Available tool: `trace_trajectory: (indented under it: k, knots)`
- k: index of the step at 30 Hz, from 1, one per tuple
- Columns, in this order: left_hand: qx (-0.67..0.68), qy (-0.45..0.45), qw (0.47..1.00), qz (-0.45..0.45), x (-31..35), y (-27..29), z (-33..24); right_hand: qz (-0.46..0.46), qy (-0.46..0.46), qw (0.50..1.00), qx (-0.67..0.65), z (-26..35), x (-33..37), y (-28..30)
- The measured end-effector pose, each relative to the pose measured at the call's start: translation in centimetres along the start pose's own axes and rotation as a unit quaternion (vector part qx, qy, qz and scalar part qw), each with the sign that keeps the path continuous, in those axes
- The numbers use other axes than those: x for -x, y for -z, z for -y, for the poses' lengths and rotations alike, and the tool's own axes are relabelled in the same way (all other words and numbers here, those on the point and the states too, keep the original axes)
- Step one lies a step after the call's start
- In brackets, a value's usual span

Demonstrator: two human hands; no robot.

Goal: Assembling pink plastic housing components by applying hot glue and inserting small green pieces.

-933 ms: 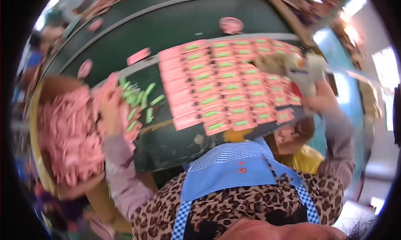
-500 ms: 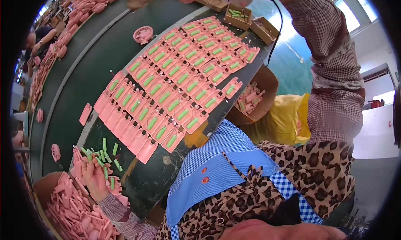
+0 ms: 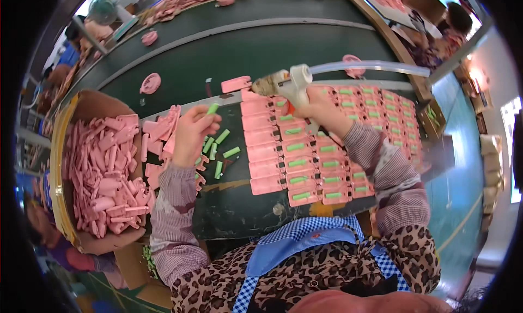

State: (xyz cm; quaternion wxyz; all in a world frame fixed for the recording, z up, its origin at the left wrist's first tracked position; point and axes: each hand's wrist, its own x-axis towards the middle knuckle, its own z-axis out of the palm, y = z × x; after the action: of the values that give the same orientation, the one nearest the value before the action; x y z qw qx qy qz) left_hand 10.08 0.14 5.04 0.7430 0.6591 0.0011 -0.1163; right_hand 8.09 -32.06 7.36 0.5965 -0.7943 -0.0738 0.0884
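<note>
My left hand (image 3: 189, 134) pinches a small green cylindrical battery (image 3: 213, 109) between thumb and fingers, above a loose heap of pink parts. My right hand (image 3: 326, 112) is wrapped round the handle of a white glue gun (image 3: 297, 85), a long clear glue stick (image 3: 370, 67) sticking out of its back. The dirty nozzle points left, over the top of the leftmost column of flat pink plastic shells (image 3: 265, 150). That column holds no batteries. In the columns to its right, each visible shell has a green battery (image 3: 297, 163) lying in it. Several loose batteries (image 3: 219, 169) lie beside my left hand.
A cardboard box (image 3: 98, 242) full of pink parts stands at the left. Across the far side runs a dark green conveyor belt (image 3: 229, 46) with round pink pieces on it. A small box (image 3: 432, 122) with green batteries sits at the right edge. Other people work farther off.
The view has swung round and levelled. My right hand has come down from high up to the shells with the glue gun. My left hand has lifted a battery from the loose pile.
</note>
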Motion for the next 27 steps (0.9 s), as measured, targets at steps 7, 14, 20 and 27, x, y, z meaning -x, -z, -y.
trace_trajectory:
  k: [7, 14, 20, 27]
  knots:
    - [-0.04, -0.068, 0.997, -0.02, -7.1, -1.4, 2.2, 0.018, -0.042, 0.999, -0.023, -4.0, -2.9, -2.0]
    - [-0.055, -0.053, 0.997, -0.034, -11.6, -3.4, 5.1, 0.015, -0.057, 0.997, -0.043, -4.9, -4.1, -2.2]
    - [-0.135, -0.106, 0.984, -0.049, -12.3, -4.5, 5.5, 0.006, -0.055, 0.998, -0.012, -4.7, -3.7, -1.9]
    - [-0.243, -0.189, 0.951, -0.039, -13.4, -5.3, 7.0, -0.011, -0.093, 0.996, 0.005, -2.6, -2.5, -1.2]
